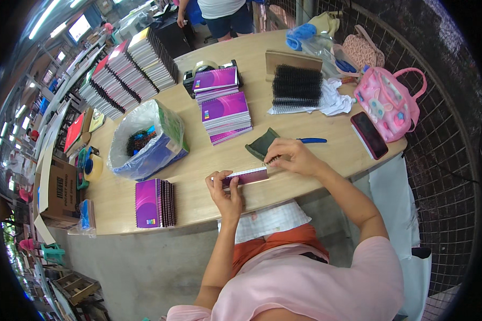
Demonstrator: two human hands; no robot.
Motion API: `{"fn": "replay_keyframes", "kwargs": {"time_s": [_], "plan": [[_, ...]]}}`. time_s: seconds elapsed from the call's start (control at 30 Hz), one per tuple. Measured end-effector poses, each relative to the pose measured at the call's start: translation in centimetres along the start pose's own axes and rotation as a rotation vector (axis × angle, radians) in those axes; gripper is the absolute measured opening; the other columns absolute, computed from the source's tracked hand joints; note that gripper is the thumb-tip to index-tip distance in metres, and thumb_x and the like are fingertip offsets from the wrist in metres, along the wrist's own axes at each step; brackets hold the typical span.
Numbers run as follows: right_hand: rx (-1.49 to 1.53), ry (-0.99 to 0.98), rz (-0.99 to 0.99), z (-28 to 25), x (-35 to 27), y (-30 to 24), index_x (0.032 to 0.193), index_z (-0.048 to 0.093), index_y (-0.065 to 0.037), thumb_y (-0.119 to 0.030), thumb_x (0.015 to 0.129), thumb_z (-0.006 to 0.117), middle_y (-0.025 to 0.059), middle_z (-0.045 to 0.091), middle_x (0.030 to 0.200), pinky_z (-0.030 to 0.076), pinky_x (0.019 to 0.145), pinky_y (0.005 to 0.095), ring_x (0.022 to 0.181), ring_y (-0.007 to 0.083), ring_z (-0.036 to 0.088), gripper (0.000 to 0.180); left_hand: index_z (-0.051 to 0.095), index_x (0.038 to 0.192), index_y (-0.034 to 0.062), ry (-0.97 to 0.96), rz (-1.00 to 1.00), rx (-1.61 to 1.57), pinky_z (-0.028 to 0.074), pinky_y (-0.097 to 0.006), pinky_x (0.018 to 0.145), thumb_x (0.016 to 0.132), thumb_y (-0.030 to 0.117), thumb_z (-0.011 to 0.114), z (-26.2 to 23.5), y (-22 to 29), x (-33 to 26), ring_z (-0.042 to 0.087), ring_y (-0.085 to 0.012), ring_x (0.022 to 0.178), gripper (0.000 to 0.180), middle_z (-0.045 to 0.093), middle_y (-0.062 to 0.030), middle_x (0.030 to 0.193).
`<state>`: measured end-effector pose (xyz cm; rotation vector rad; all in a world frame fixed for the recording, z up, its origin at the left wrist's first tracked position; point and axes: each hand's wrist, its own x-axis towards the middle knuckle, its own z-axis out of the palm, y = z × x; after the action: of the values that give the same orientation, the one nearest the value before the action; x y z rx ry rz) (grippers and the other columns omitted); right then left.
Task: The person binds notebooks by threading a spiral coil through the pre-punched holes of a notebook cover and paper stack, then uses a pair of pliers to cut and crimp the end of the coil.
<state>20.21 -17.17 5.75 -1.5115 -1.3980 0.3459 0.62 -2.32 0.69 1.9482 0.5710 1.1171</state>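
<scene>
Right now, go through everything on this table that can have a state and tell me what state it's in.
Purple notebook: closed, on edge, gripped by both hands.
Left hand: grip shut on its near end.
Right hand: pinching its far end.
Plastic bag: open, dark coils inside.
Phone: screen dark.
Pink handbag: closed, upright.
Blue pen: lying flat.
Finished notebooks: closed, lying flat in a row.

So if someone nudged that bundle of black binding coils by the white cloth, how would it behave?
The black coils look like thin open loops, so probably light and springy rather than stiff. Lying side by side on a white sheet, they would likely slide or roll apart. Their loops may snag one another, or the white cloth.
</scene>
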Motion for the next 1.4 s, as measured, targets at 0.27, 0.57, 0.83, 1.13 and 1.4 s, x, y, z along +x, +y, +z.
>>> {"fn": "replay_keyframes", "kwargs": {"time_s": [0.27, 0.57, 0.83, 1.13, 1.4], "plan": [[-0.044, -0.009, -0.025, 0.0, -0.2, -0.2, 0.092, 0.072, -0.007, -0.002, 0.075, 0.074, 0.0046, 0.069, 0.094, 0.047, 0.088, 0.0359, 0.097, 0.0238, 0.062, 0.018, 0.06, 0.103, 0.003, 0.024, 0.009, 0.01, 0.041, -0.032, 0.088, 0.088, 0.007, 0.069, 0.1, -0.3, -0.1, 0.05, -0.0244, 0.098, 0.018, 0.049, -0.011, 0.102], [-0.081, -0.079, -0.001, 0.0, -0.1, -0.2, 0.098, 0.071, -0.004, -0.004, 0.081, 0.071, 0.0088, 0.07, 0.094, 0.052, 0.073, 0.0363, 0.084, 0.0268, 0.066, 0.017, 0.06, 0.103, 0.0038, 0.024, 0.003, 0.026, 0.041, -0.032, 0.086, 0.089, 0.011, 0.07, 0.2, -0.5, -0.2, 0.05, -0.0244, 0.097, 0.019, 0.049, -0.0108, 0.102], [-0.227, -0.097, -0.048, 0.0, -0.1, -0.5, 0.099, 0.071, -0.007, -0.012, 0.081, 0.073, 0.0079, 0.065, 0.093, 0.051, 0.074, 0.0391, 0.086, 0.0286, 0.064, 0.019, 0.06, 0.104, 0.0034, 0.022, 0.002, 0.015, 0.041, -0.033, 0.088, 0.09, 0.011, 0.069, 0.2, -0.5, -0.1, 0.049, -0.0245, 0.098, 0.019, 0.049, -0.0106, 0.102], [-0.409, -0.014, -0.17, 0.4, -0.3, -0.5, 0.097, 0.07, -0.008, -0.017, 0.083, 0.072, 0.0081, 0.063, 0.099, 0.049, 0.075, 0.0394, 0.086, 0.0291, 0.064, 0.017, 0.059, 0.104, 0.0028, 0.032, -0.016, 0.006, 0.041, -0.033, 0.088, 0.091, 0.011, 0.068, 0.3, -0.2, -0.2, 0.049, -0.0247, 0.099, 0.018, 0.049, -0.0107, 0.103], [-0.322, -0.1, 0.041, 1.1, -0.4, -1.5, 0.099, 0.066, -0.005, -0.023, 0.089, 0.069, 0.0097, 0.062, 0.094, 0.051, 0.07, 0.0434, 0.084, 0.0342, 0.065, 0.021, 0.059, 0.103, 0.0029, 0.019, 0.008, 0.009, 0.041, -0.033, 0.088, 0.091, 0.011, 0.069, 0.3, -0.5, -0.3, 0.049, -0.0244, 0.099, 0.018, 0.049, -0.0108, 0.104]]}}
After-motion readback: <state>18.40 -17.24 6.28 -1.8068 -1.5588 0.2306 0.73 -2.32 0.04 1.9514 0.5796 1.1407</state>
